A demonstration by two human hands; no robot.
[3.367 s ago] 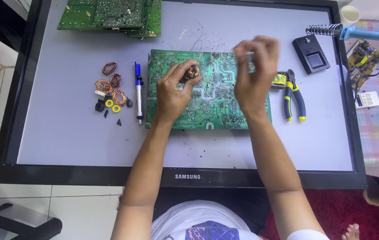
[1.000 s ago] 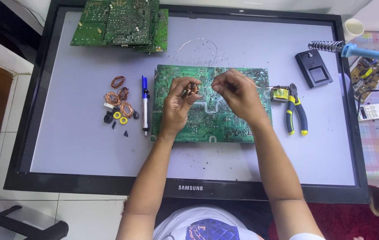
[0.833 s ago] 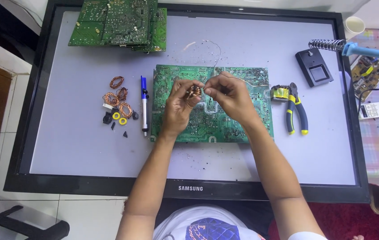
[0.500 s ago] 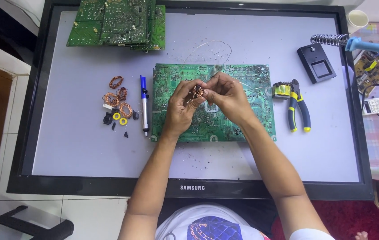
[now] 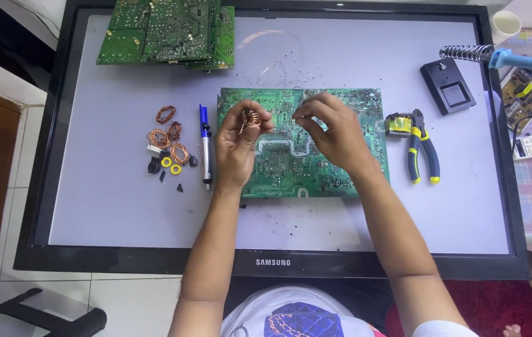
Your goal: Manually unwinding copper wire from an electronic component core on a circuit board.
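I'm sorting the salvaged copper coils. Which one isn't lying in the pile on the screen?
The small copper wire coil pinched in the left hand, held above the green circuit board. The other copper coils lie loose on the flat grey screen, left of the blue pen.

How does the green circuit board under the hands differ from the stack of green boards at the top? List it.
The single green circuit board lies alone mid-screen, beneath both hands; the stack of green boards holds several overlapping boards at the top left corner, untouched. The stack runs partly out of view; the single board shows whole. Both are green and lie flat.
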